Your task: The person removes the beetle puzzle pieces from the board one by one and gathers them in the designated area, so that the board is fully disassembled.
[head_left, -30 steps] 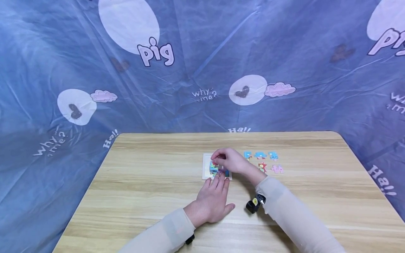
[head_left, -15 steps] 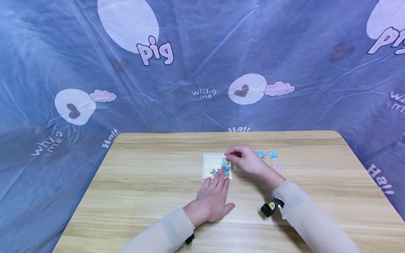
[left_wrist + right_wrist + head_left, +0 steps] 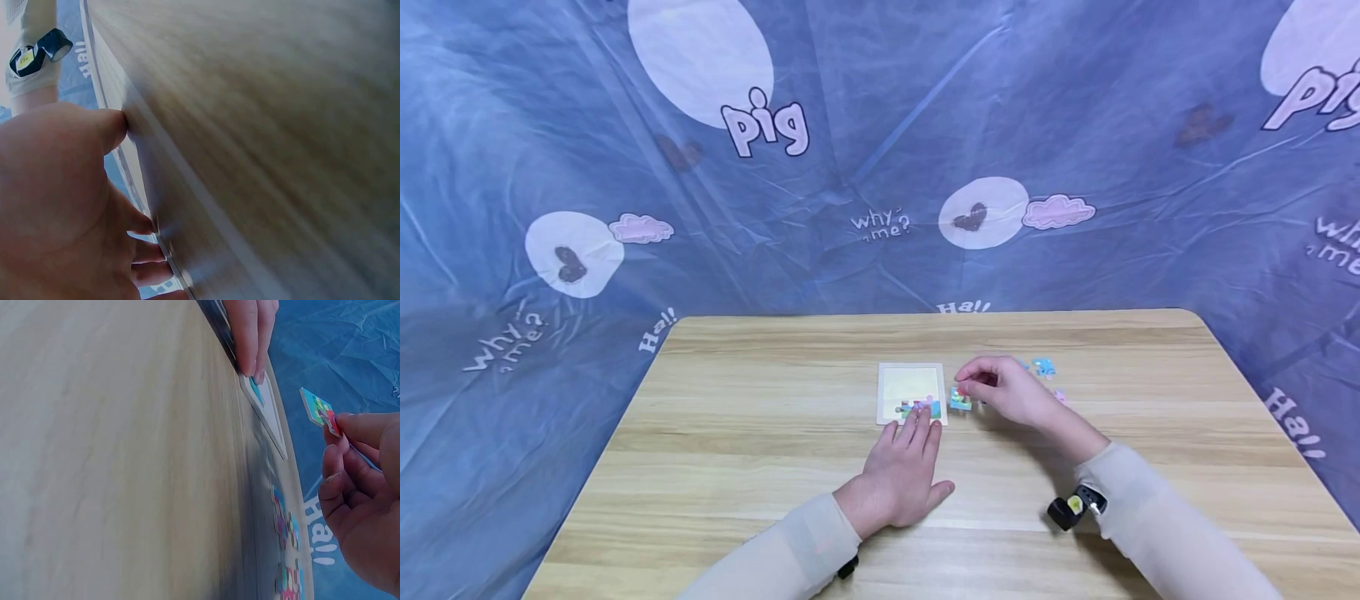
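Note:
My right hand (image 3: pixel 1011 390) pinches a blue, green and red puzzle piece (image 3: pixel 320 411) between thumb and fingertips. In the head view that piece hovers just right of a white puzzle tray (image 3: pixel 881 392). Along the tray's lower right lie some joined puzzle pieces (image 3: pixel 934 409), partly hidden by fingers. My left hand (image 3: pixel 901 475) reaches up from below with straight fingers, its fingertips resting on those pieces and the tray's near edge. The left wrist view shows the palm and thumb close above the wooden table, with no piece discernible.
Loose pieces lie on the wooden table (image 3: pixel 760 467) right of the tray, among them a blue piece (image 3: pixel 1043 367) and a pink piece (image 3: pixel 1060 396). My right hand covers others. A blue printed cloth (image 3: pixel 820 167) hangs behind the table's far edge.
My right hand has carried the pinched piece from over the tray rightward to beside it, uncovering the tray's pale inside. My left hand has stayed in place on the tray.

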The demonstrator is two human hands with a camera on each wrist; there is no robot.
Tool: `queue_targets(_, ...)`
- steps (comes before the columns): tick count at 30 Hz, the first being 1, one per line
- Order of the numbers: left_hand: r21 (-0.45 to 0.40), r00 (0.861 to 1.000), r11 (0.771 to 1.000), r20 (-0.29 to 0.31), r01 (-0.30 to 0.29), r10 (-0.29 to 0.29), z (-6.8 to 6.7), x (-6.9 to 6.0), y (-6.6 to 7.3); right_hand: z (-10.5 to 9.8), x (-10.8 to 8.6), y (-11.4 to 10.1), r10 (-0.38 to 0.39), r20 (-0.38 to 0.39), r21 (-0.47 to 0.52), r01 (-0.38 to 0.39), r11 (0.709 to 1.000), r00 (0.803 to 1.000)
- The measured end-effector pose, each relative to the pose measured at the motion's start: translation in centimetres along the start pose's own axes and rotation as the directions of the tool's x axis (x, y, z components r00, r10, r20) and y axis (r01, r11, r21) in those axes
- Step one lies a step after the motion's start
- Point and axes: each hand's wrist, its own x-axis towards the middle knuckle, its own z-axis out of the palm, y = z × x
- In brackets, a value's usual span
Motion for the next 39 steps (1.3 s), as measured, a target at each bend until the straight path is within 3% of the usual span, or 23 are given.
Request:
queue_targets(17,-0.006,1.000,1.000,0.005,0.009,-0.009,0.1,0.0,0.1,-1.5,-3.0,1.0,0.029,0.016,-0.073,-0.027,0.997,0.999)
queue_targets(24,0.000,1.000,1.000,0.016,0.012,-0.012,-0.4,-0.3,0.2,-1.5,-3.9,1.8,-0.006,0.008,-0.078,0.007,0.997,1.000)
queue_targets(32,0.008,1.000,1.000,0.025,0.013,-0.013,-0.5,-0.4,0.2,-1.1,-4.4,2.1,0.005,0.044,-0.081,-0.001,0.997,0.999)
queue_targets(39,-0.010,1.000,1.000,0.022,0.014,-0.014,-0.4,-0.4,0.2,-0.6,-4.4,2.2,-0.001,0.022,-0.146,0.004,0.989,1.000)
